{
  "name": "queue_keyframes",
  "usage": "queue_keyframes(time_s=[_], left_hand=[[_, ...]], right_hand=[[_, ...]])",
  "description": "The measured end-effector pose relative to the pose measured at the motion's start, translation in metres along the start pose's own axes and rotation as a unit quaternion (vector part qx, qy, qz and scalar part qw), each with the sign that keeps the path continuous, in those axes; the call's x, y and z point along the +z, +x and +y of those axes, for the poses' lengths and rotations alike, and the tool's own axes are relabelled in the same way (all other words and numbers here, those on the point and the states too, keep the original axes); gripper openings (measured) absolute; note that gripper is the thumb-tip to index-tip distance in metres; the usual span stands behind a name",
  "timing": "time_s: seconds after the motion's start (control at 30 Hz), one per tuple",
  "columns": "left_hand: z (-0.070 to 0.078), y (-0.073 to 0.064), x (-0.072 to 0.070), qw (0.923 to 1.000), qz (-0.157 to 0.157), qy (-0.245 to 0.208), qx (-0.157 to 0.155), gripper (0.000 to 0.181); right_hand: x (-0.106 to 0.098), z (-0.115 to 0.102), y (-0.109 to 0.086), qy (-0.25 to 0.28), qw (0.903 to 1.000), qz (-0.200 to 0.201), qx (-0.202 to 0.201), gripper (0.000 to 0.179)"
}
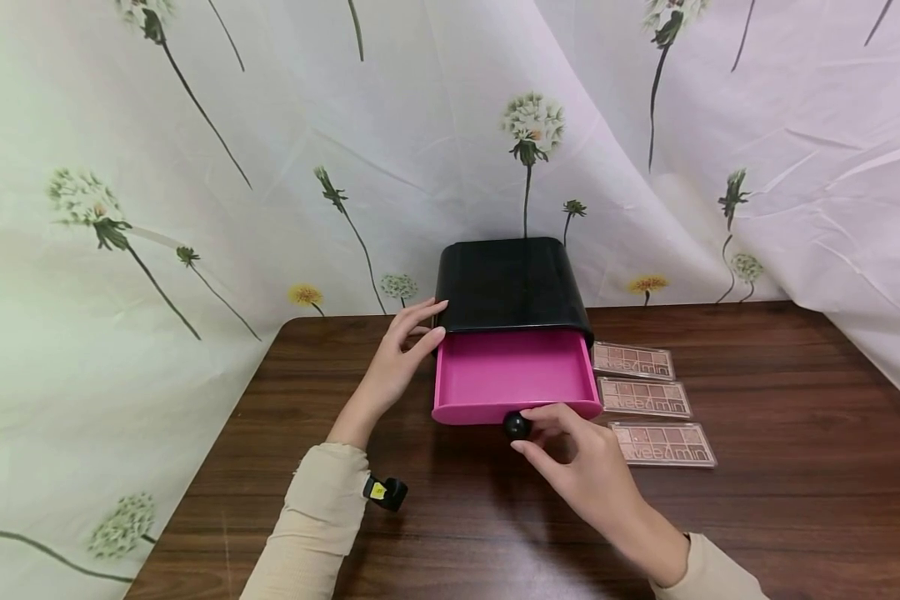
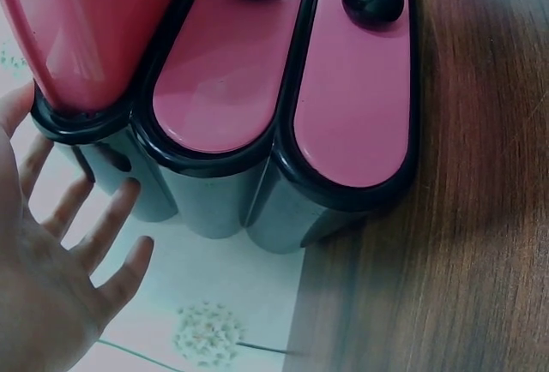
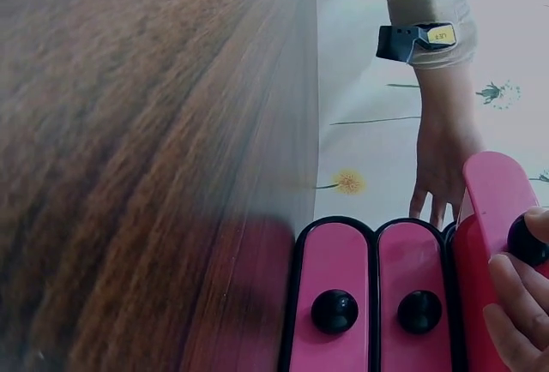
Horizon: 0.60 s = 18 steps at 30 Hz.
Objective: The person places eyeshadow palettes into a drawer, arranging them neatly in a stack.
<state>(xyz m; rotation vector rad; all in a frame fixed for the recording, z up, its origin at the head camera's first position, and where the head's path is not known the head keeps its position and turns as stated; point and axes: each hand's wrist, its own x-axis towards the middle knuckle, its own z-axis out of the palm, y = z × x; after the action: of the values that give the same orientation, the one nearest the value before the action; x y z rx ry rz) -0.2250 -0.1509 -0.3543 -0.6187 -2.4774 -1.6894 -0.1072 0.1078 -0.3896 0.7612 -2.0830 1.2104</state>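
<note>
The right hand [image 1: 588,462] holds, pinched between its thumb and fingers, the round black glossy knob [image 1: 517,426] of a shallow pink plastic drawer [image 1: 517,367]. This drawer is the top one of a black glossy cabinet [image 1: 510,287] with rounded edges, and it stands pulled out toward six o'clock. The left hand [image 1: 397,358] is at eight o'clock of the cabinet, its fingers spread and extended at the cabinet's side; whether all of them touch it, I cannot tell. In both wrist views, two lower pink drawers [image 3: 412,256], each having a black knob, are pushed in. At four o'clock of the cabinet, three flat rectangular make-up palettes with clear lids [image 1: 645,398] lie in a row on the dark brown wood-grain table [image 1: 292,383]. At twelve o'clock hangs a white cloth with printed dandelions [image 1: 450,150].
</note>
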Motion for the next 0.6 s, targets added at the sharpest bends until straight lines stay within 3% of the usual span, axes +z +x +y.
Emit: queue_keyframes(time_s=[0.1, 0.33, 0.6], left_hand=[[0.004, -0.001, 0.000, 1.0000, -0.002, -0.004, -0.005, 0.045], [0.036, -0.010, 0.001, 0.9999, -0.007, -0.004, -0.009, 0.046], [0.037, -0.011, 0.001, 0.9999, -0.007, -0.004, -0.013, 0.046]], right_hand=[[-0.001, 0.000, 0.000, -0.005, 1.0000, -0.005, -0.005, 0.042], [-0.008, 0.002, -0.002, -0.018, 0.9994, -0.019, -0.022, 0.048], [-0.017, 0.002, -0.007, -0.017, 0.9993, -0.021, -0.027, 0.048]])
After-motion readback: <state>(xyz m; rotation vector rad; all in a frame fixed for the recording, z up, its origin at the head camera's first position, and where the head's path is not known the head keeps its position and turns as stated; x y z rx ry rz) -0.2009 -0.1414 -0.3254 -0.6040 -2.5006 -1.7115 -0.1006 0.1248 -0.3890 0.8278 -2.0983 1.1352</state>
